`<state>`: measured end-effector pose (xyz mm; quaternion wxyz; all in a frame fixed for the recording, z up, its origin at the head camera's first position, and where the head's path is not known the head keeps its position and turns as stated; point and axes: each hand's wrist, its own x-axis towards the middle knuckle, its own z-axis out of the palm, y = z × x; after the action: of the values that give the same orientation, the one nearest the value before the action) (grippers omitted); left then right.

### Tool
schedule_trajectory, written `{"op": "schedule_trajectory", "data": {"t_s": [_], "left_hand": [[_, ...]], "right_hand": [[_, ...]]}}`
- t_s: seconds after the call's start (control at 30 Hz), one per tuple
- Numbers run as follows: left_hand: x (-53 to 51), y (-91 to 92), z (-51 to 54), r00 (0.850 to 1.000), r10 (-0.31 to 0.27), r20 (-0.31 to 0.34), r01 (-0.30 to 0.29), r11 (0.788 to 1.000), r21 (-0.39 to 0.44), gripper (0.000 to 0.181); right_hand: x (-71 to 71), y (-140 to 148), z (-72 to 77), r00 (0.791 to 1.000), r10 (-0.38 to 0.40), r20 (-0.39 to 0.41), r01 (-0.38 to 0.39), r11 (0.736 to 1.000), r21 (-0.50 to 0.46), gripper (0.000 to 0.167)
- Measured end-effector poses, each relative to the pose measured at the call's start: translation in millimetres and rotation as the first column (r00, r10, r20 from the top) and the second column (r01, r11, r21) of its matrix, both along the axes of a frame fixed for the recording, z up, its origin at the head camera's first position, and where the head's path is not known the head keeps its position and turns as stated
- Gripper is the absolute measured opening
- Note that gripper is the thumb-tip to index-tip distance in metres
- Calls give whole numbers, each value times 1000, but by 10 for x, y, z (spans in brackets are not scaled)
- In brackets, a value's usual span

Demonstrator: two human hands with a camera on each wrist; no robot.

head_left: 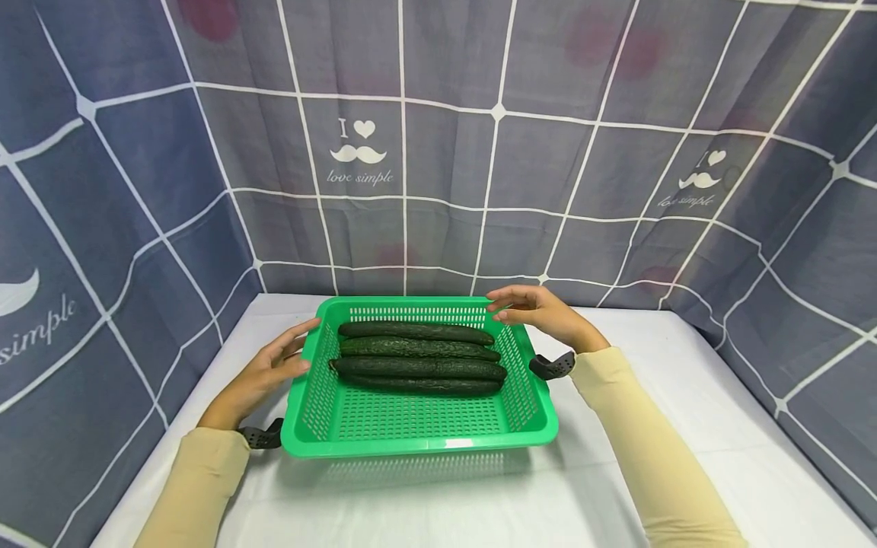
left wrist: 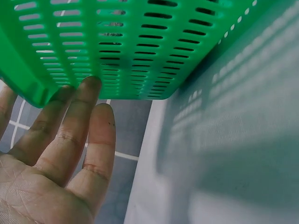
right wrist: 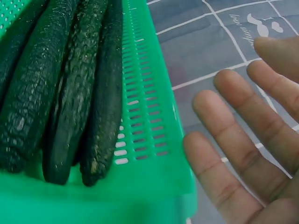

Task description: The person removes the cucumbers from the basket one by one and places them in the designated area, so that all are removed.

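Several long dark green cucumbers lie side by side in a green plastic basket with slotted walls. At the basket's left side is my left hand, its fingers extended. In the left wrist view, fingertips of the left hand meet or nearly meet the slotted outer wall. Over the far right corner my right hand is held with loosely bent fingers. The right wrist view has the right hand spread beside the rim, with nothing in it; whether the nearest fingertip touches the rim is unclear.
Beneath the basket is a table with a white cloth, marked by the basket's shadow. A grey-blue curtain with white grid lines stands behind and at both sides. Black straps are on both wrists.
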<state>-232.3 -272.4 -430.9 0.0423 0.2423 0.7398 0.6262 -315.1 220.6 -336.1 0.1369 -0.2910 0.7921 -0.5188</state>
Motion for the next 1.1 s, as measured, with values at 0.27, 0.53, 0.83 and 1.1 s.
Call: {"op": "schedule_trajectory", "data": {"t_s": [0.27, 0.53, 0.83, 1.1], "left_hand": [[28, 19, 48, 1000, -4, 11, 4, 1000, 7, 76], [10, 35, 15, 1000, -19, 11, 19, 999, 30, 78], [-3, 42, -37, 1000, -20, 2, 20, 999, 36, 75], [-7, 50, -98, 1000, 4, 0, -4, 999, 37, 72]], "right_hand": [[-80, -158, -56, 1000, 9, -9, -9, 999, -44, 44], [-179, -334, -113, 1000, -5, -12, 4, 997, -76, 43], [-264, -520, -178, 999, -51, -5, 49, 990, -134, 40], [-270, -651, -223, 997, -75, 3, 75, 990, -117, 41]]}}
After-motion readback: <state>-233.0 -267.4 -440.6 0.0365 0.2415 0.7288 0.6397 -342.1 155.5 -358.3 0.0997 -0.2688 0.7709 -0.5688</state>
